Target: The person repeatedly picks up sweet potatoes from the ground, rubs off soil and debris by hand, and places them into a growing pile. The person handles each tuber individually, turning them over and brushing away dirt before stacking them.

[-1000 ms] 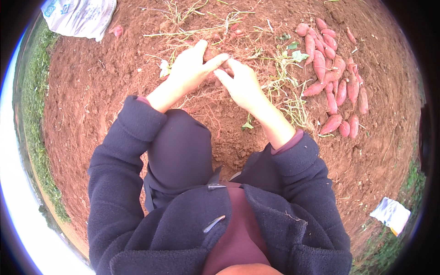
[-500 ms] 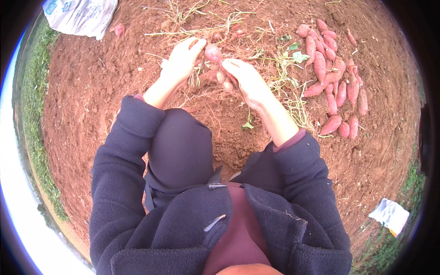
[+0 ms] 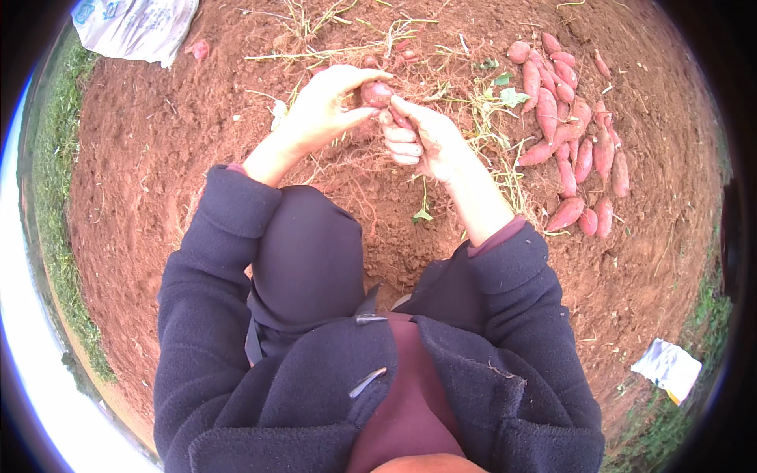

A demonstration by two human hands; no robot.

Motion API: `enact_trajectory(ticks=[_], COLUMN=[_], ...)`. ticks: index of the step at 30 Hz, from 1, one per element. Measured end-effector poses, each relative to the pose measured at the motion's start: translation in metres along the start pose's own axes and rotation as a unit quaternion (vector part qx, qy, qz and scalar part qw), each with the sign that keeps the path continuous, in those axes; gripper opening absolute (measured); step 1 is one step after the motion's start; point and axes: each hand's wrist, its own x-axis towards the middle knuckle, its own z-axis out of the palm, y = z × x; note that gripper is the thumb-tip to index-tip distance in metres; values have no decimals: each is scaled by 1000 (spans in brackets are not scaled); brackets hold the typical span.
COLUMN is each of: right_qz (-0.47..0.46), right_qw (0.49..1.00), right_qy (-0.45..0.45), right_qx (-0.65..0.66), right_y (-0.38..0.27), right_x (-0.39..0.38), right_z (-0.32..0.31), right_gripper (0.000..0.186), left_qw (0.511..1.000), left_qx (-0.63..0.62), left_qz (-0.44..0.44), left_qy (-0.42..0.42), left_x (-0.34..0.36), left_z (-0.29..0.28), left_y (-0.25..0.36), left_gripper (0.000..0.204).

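A reddish sweet potato (image 3: 377, 94) is held above the soil in front of my knees, its rounded end up and to the left. My right hand (image 3: 430, 140) is closed around its narrower end, fingers curled beneath and thumb along the top. From the left side, my left hand (image 3: 323, 106) curves its fingers over the rounded end, with the thumb at its lower edge. The palm of that hand stays apart from the skin of the root. Part of the sweet potato is hidden by my right fingers.
Many harvested sweet potatoes (image 3: 546, 114) lie piled on the soil at the right. Cut vines and leaves (image 3: 493, 118) are strewn beside them. A white sack (image 3: 138, 30) lies at far left, and a smaller white bag (image 3: 667, 369) at lower right. One small reddish root (image 3: 199, 50) is near the sack.
My left hand has moved right and turned, its fingers now over the sweet potato's rounded end. My right hand has shifted slightly, its fingers curled more tightly around the narrow end.
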Motion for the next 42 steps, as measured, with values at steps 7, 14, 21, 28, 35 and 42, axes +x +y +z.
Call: enact_trajectory(ticks=[7, 14, 21, 28, 35, 42], right_qz=[-196, -80, -108, -147, -149, -207], right_qw=[831, 877, 883, 838, 841, 849], right_qy=[191, 150, 144, 161, 182, 169], right_qx=[-485, -449, -434, -501, -486, -455], right_y=[-11, -20, -23, -22, -26, -23], right_x=[-4, -9, -13, -15, -12, -14], right_z=[-10, -9, -3, 0, -7, -9], right_gripper=[40, 31, 28, 33, 33, 30], left_qw=[996, 997, 997, 939, 962, 949], left_qx=[-39, 63, -17, -208, -182, -264], left_qz=[-72, -9, -71, -275, -197, -169], left_qy=[-24, -52, -19, 20, -41, -38], left_x=[-5, -3, -2, 2, -6, -4], left_z=[5, 8, 11, 9, 10, 5], left_y=[4, 2, -3, -11, -13, -20], left_gripper=[46, 43, 28, 38, 41, 46])
